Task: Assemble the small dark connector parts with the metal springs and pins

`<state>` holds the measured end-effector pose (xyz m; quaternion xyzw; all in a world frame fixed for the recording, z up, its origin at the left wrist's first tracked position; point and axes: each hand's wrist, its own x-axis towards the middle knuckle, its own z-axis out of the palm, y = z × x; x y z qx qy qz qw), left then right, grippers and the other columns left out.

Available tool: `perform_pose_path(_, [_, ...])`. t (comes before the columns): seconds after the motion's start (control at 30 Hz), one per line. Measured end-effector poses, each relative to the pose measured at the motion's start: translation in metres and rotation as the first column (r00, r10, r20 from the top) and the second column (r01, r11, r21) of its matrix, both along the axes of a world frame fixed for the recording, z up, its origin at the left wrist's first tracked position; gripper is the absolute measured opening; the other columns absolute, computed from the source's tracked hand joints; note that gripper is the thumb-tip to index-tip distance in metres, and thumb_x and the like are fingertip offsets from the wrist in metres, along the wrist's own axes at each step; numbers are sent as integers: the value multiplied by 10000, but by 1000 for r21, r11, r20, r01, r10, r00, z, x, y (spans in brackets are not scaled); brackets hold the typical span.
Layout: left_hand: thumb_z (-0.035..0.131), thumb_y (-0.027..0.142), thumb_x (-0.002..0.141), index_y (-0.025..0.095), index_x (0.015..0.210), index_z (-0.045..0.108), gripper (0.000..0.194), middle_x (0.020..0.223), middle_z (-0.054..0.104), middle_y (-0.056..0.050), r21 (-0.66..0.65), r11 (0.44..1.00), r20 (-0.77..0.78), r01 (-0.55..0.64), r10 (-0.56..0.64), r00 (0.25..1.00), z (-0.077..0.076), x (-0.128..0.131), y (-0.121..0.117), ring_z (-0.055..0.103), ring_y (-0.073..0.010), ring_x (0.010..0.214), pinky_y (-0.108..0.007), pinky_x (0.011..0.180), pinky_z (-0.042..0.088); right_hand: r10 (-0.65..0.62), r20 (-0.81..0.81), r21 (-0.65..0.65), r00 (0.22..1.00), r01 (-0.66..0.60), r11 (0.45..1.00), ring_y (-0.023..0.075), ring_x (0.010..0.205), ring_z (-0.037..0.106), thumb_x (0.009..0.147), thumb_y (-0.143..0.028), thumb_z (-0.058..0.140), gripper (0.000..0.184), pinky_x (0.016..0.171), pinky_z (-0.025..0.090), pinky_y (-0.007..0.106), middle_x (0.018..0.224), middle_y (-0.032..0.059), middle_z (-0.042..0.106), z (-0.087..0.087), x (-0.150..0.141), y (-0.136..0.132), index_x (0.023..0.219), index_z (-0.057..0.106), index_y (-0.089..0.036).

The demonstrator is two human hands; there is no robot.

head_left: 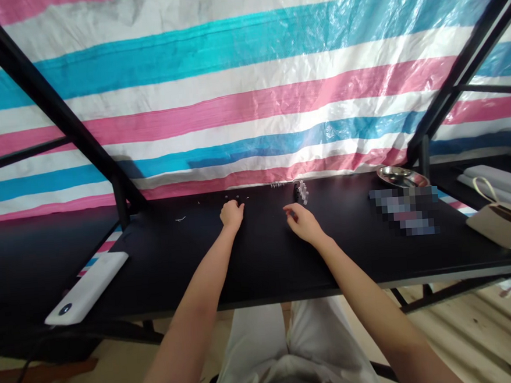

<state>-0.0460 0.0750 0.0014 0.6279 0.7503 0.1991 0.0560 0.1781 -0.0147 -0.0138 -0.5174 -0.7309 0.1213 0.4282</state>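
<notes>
My left hand point(232, 214) is closed on the black table point(173, 261), its fingers curled down by some small black pieces point(233, 197) near the far edge. What lies in its fingers is mostly hidden, and I cannot make it out. To the right, my right hand point(304, 222) hovers low over the tabletop with fingers loosely bent and a little apart; nothing shows between them. Just beyond it sit a cluster of small white pieces point(303, 192) and some black pieces point(296, 193). A row of tiny pale pieces point(276, 185) lies along the back edge.
A white power bank-like device point(87, 288) lies at the left edge. Towards the back right is a shiny metal dish point(402, 176), with a blurred patch before it. A beige bag point(500, 224) rests far right. Striped plastic sheeting point(239, 87) hangs behind, between black frame posts point(52, 106).
</notes>
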Motion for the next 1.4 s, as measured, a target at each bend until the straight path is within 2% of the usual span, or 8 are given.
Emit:
perform_pose_path(0.37, [498,397,811,160,883,650,291,909,644,-151,9,999,-28,-38,38,999,-6,-1,8,615,-277,870,-345,706,456,14,21,5,1000,-14,1000,121,605,530,757,-175,436,273,665,468,284,891,39,600,0,0,0,990,576,-199])
perform_pose_path(1.0, [542,371,779,167,890,668,264,935,655,-136,-15,997,26,-72,72,997,-3,-1,9,618,-260,890,-329,715,469,-2,-39,-16,999,2,1000,131,651,556,761,-208,439,289,679,469,283,903,51,634,-3,2,2,1007,587,-179])
perform_pose_path(1.4, [569,392,746,206,868,684,251,916,659,-113,-25,1000,6,-17,17,1000,-1,-15,-12,616,-258,848,-327,694,455,-31,-10,-28,999,31,999,126,632,555,763,-211,440,282,690,465,276,887,40,638,1,3,2,997,595,-183])
